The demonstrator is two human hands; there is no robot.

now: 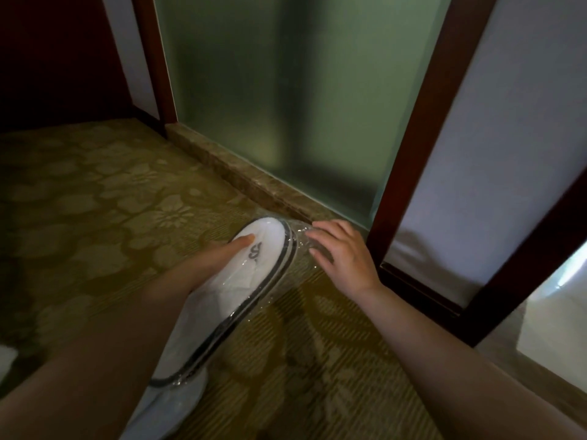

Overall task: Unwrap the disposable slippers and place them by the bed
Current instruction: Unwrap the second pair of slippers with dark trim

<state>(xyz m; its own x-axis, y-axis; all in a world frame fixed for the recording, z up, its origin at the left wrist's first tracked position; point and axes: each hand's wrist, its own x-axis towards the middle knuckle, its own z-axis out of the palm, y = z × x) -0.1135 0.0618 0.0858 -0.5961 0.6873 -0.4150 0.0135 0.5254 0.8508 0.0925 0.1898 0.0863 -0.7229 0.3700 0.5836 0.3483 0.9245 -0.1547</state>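
What we cannot make out

Most of our left hand (219,255) lies behind the wrapped slippers (228,300), so we see only one finger on the white top and cannot tell how the rest grips. The slippers' lower end runs off the bottom edge. The dark mark on the top is too small to read. Where the clear wrap (301,239) ends under our right hand (341,252) is lost in glare. Behind the frosted glass door (286,100) everything is blurred, and a white shape at the left edge is cut off.
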